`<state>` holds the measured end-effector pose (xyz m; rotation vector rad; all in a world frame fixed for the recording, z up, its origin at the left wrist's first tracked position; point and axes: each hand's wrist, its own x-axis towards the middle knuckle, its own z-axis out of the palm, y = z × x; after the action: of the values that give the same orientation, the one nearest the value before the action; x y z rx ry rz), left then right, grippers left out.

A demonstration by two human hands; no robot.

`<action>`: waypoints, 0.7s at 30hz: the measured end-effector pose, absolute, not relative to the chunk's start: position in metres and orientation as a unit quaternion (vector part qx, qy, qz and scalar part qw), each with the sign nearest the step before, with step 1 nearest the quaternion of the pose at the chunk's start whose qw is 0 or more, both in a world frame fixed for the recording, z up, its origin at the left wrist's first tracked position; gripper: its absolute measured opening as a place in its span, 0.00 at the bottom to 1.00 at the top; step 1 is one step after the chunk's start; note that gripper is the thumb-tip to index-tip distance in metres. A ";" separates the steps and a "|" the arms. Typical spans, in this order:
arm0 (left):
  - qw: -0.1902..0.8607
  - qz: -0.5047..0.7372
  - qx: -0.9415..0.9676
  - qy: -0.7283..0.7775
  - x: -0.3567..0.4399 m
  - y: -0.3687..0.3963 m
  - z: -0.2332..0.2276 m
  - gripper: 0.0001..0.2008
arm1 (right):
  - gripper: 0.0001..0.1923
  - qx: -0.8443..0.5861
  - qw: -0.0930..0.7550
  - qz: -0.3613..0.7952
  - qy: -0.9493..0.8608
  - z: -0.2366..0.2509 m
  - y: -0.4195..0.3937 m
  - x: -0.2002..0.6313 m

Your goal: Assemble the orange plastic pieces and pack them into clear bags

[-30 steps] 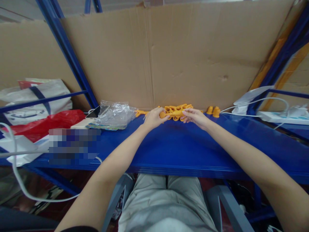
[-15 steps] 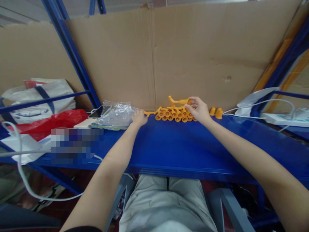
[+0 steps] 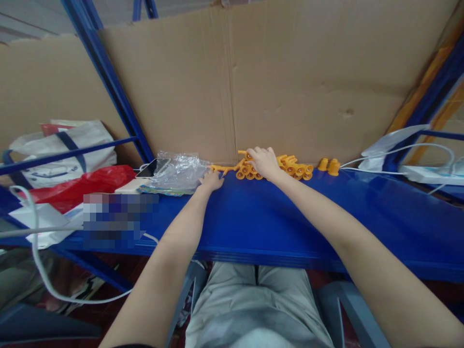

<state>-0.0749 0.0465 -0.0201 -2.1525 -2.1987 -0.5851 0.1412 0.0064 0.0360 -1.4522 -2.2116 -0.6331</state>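
Observation:
A row of several orange plastic parts [image 3: 294, 166] lies along the back of the blue shelf [image 3: 275, 222], against the cardboard wall. My right hand [image 3: 264, 161] rests on top of the left part of that row, fingers curled over the pieces. My left hand [image 3: 211, 180] lies flat on the shelf just left of the row, touching a single orange part [image 3: 219, 168] that sticks out toward the plastic bag. Two separate orange caps [image 3: 329, 166] stand to the right of the row.
A crumpled clear plastic bag [image 3: 173, 171] and a phone [image 3: 148, 168] lie left of my hands. Red and white bags [image 3: 68, 181] fill the far left. White cables [image 3: 391, 154] and a power strip [image 3: 427, 173] sit at the right. A cardboard sheet [image 3: 290, 82] backs the shelf.
My right hand set down the orange part it held up and moved left onto the row. My left hand left the row and settled on the shelf near the bag.

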 end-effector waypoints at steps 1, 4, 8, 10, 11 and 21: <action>0.005 -0.192 -0.695 -0.693 -0.074 0.047 -0.021 0.15 | 0.18 -0.525 0.195 -0.227 -0.796 0.035 0.008 0.139; 0.006 -0.211 -0.716 -0.665 -0.074 0.050 -0.023 0.12 | 0.18 -0.545 0.160 -0.220 -0.793 0.029 0.011 0.139; 0.028 -0.221 -0.730 -0.646 -0.072 0.052 -0.024 0.10 | 0.20 -0.554 0.158 -0.203 -0.792 0.022 0.013 0.143; 0.036 -0.220 -0.734 -0.642 -0.069 0.051 -0.024 0.09 | 0.21 -0.550 0.165 -0.195 -0.795 0.020 0.014 0.143; 0.037 -0.219 -0.735 -0.641 -0.067 0.050 -0.024 0.08 | 0.20 -0.547 0.167 -0.192 -0.797 0.019 0.015 0.143; 0.078 -0.358 -0.712 -0.599 -0.066 0.048 -0.012 0.08 | 0.18 -0.543 0.164 -0.176 -0.804 0.018 0.019 0.133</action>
<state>-0.0657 0.0476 -0.0118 -2.1320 -1.7953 -1.0710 0.1326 0.0189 0.0181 -1.5481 -2.2924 -0.5025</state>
